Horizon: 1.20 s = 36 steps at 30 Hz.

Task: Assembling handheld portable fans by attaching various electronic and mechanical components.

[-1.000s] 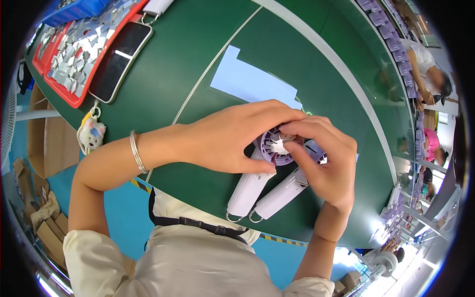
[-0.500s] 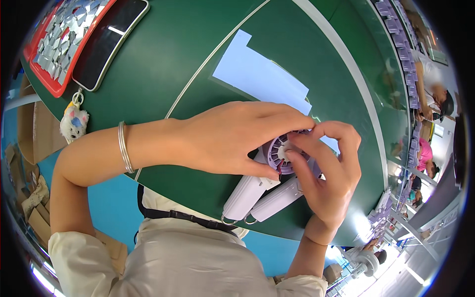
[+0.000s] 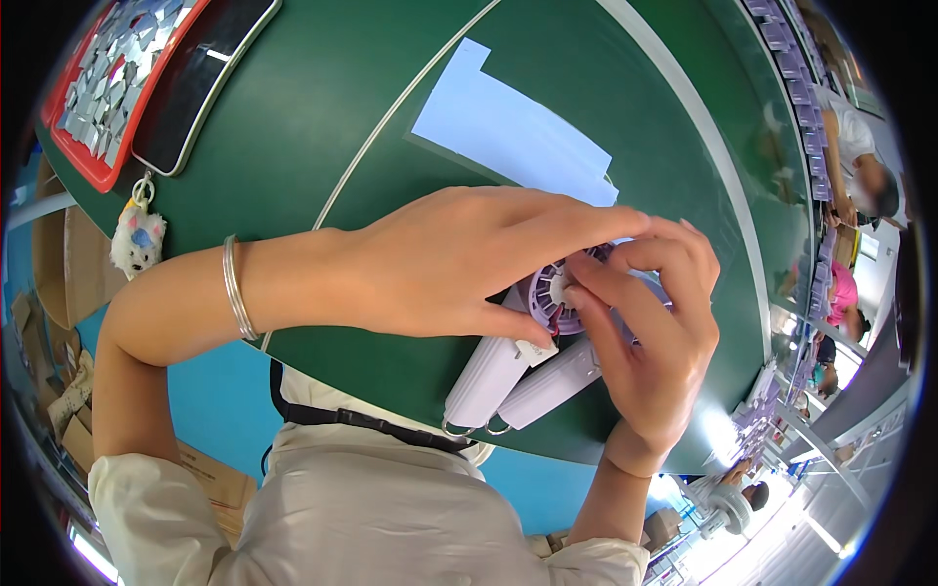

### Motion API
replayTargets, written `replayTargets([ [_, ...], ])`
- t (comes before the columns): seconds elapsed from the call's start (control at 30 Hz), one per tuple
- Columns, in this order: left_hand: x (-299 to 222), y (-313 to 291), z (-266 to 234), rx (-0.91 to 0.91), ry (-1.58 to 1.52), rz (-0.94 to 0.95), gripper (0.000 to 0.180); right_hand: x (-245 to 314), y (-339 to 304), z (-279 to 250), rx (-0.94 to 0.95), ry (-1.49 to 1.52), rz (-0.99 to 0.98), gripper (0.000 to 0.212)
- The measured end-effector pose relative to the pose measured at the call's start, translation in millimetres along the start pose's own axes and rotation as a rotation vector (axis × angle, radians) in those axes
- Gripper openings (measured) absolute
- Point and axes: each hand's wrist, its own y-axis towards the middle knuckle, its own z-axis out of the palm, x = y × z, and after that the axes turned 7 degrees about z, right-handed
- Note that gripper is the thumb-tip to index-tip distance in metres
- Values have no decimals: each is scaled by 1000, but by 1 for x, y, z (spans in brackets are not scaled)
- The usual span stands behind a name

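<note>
Both my hands meet over a round purple fan housing [image 3: 540, 308] with slotted sides and a pale hub [image 3: 559, 290]. My left hand [image 3: 440, 259] reaches across from the left, thumb and fingers closed around the housing. At the hub, my right hand [image 3: 660, 327] pinches with thumb and index finger; whatever sits between the fingertips is mostly hidden. A small white connector piece [image 3: 533, 353] and a bit of red wire show beside my left thumb. Two pale lilac fan handles [image 3: 483, 381] [image 3: 553, 385] with metal rings lie below, their upper ends covered by my hands.
A pale blue sheet [image 3: 513, 127] lies beyond my hands on the green table [image 3: 293, 127]. Far left are a red tray [image 3: 99, 177] of silvery pieces, a black-screened device [image 3: 191, 98] and a plush charm [image 3: 137, 239]. Along the right runs a row of purple parts [image 3: 806, 127], with people beyond.
My right hand's outer fingers have lifted toward my left fingertips, while its thumb and index finger stay at the hub. The view has shifted slightly.
</note>
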Motion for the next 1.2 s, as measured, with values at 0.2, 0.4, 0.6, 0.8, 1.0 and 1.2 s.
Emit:
replayTargets([
  [0.2, 1, 2, -3, 7, 18, 10, 90, 1, -2, 2, 1, -68, -14, 25],
  [0.4, -1, -2, -10, 2, 47, -26, 90, -3, 5, 0, -53, 18, 19, 39],
  [0.6, -4, 3, -9, 23, 107, 64, 92, -75, 21, -14, -135, 86, 308, 33],
  [0.8, -3, 1, -10, 52, 194, 104, 88, -154, 10, 11, -7, -154, 351, 50],
  [1.0, -3, -21, -3, 5, 512, 518, 46, -202, 3, -6, -14, 92, 414, 52],
  [1.2, -22, -39, 8, 289, 406, 733, 25, -228, -2, 0, -61, -168, 341, 50],
])
